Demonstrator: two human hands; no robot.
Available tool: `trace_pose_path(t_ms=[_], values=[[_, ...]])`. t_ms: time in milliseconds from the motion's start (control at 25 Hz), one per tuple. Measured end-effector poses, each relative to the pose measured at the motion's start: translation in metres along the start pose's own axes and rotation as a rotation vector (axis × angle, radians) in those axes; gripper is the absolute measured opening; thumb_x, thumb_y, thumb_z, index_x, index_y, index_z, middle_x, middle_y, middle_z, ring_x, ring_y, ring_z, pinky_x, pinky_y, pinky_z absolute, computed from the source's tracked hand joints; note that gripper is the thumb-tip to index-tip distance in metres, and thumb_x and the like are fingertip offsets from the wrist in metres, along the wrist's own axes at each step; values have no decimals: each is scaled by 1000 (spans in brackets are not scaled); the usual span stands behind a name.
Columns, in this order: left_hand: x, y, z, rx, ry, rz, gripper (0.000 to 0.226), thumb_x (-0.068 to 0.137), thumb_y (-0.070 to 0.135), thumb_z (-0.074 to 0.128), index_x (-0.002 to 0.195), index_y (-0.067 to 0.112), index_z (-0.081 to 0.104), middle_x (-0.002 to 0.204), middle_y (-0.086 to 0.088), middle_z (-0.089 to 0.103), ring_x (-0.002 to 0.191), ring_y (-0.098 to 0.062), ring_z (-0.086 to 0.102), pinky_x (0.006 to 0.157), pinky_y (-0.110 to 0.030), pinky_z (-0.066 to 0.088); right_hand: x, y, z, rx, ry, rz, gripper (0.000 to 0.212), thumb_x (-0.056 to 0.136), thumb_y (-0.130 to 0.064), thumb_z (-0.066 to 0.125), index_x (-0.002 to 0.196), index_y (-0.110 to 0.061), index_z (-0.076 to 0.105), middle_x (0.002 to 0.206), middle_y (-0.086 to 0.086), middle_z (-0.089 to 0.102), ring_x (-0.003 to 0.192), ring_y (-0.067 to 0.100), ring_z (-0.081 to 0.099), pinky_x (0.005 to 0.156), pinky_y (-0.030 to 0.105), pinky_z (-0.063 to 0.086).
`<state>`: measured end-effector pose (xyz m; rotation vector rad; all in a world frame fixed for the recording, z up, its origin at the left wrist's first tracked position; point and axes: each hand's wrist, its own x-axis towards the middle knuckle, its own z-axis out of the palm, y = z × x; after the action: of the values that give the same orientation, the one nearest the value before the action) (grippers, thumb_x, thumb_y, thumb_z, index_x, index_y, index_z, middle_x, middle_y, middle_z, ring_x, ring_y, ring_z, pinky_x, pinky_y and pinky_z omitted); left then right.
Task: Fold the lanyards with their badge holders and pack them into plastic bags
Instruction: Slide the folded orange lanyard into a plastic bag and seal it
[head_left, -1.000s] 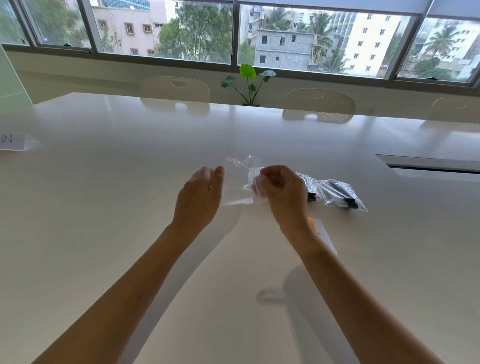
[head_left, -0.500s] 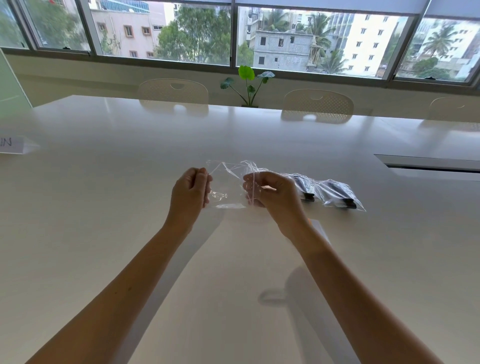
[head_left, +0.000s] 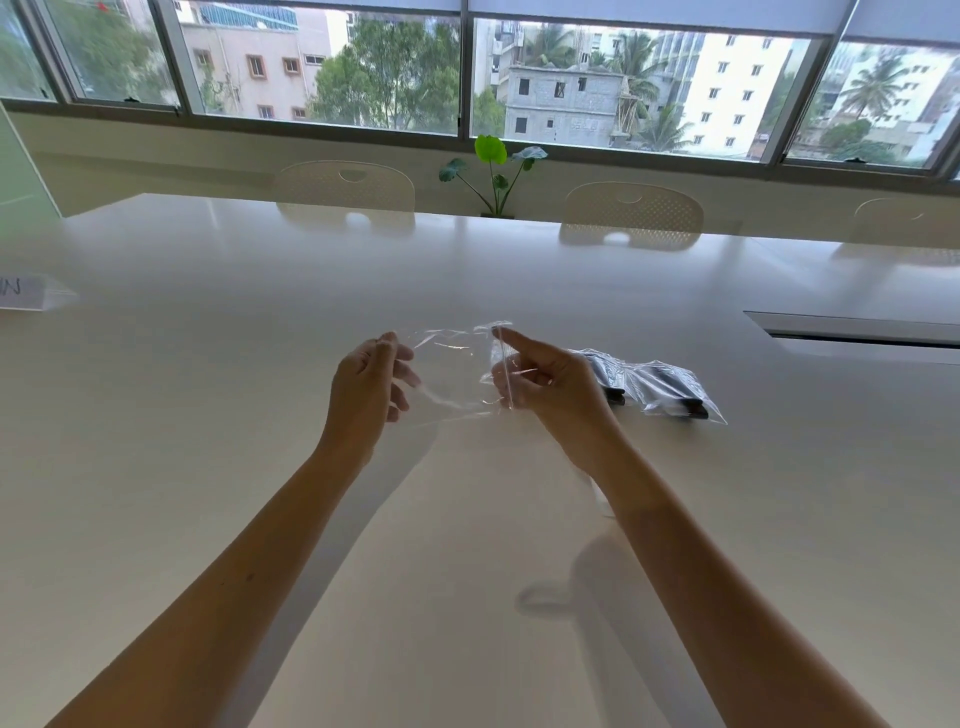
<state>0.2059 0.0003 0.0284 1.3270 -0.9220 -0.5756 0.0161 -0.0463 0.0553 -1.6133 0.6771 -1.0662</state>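
Observation:
An empty clear plastic bag (head_left: 454, 371) is stretched in the air between my two hands, above the middle of the white table (head_left: 208, 415). My left hand (head_left: 366, 387) pinches the bag's left edge. My right hand (head_left: 550, 387) grips the bag's right end, its forefinger stuck out along the plastic. Just right of my right hand, two clear bags holding dark folded lanyards (head_left: 657, 387) lie side by side on the table. My right forearm covers whatever lies below it.
A small paper name card (head_left: 31, 292) stands at the table's left edge. A cable slot (head_left: 857, 335) is cut into the table at the right. Pale chairs (head_left: 631, 213) and a green plant (head_left: 496, 171) line the far side under the windows.
The bag has been pulled wider and flatter as my hands drew apart. My right forefinger has straightened out, and my left fingers have loosened from a fist into a pinch.

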Motion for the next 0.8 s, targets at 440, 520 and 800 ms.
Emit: trace_pose_path(t_ms=[440, 520, 800], values=[[16, -6, -15, 136, 36, 52, 21, 97, 32, 49, 80, 24, 59, 45, 8, 52, 35, -6, 39, 35, -16, 31, -1, 6, -4, 24, -219, 95, 73, 74, 9, 71, 136, -20, 46, 70, 3, 59, 64, 12, 60, 67, 22, 54], [18, -5, -20, 158, -13, 46, 15, 96, 36, 49, 85, 28, 54, 49, 7, 57, 34, -7, 42, 34, -18, 34, -1, 7, -6, 39, -215, 125, 75, 74, 7, 72, 137, -23, 46, 70, 3, 62, 65, 14, 65, 65, 24, 55], [15, -6, -20, 503, 0, 378, 33, 94, 29, 52, 122, 14, 42, 56, -1, 57, 44, -9, 49, 47, -16, 40, 0, 8, -5, 36, -241, 118, 78, 71, 9, 74, 136, -23, 46, 66, 2, 64, 65, 17, 68, 66, 27, 57]])
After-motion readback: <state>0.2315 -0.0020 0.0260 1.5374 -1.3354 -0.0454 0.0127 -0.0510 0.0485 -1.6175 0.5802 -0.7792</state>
